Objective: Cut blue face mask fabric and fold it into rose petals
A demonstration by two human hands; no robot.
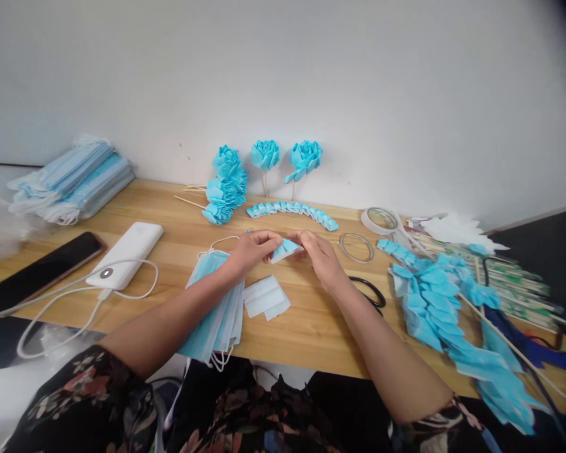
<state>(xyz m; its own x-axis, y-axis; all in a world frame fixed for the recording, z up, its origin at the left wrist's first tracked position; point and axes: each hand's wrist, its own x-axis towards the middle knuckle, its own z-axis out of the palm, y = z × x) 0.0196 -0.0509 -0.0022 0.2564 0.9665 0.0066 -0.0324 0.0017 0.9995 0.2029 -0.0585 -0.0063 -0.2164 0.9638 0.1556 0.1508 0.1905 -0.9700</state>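
Between my two hands is a small folded piece of blue and white mask fabric (285,250). My left hand (256,250) pinches its left side, and my right hand (321,257) grips its right end. Just below lie cut white fabric pieces (266,297) on the wooden table. Under my left forearm is a stack of blue face masks (217,318), partly covered. Black-handled scissors (368,292) lie beside my right forearm, their blades hidden. Behind my hands a curved row of folded blue petals (292,207) rests on the table.
Blue fabric flowers on sticks (226,185) lie at the back; two more (265,155) lean on the wall. Masks (73,179), a phone (44,270) and a power bank (127,255) are left. Tape rolls (380,221) and blue fabric strips (429,302) are right.
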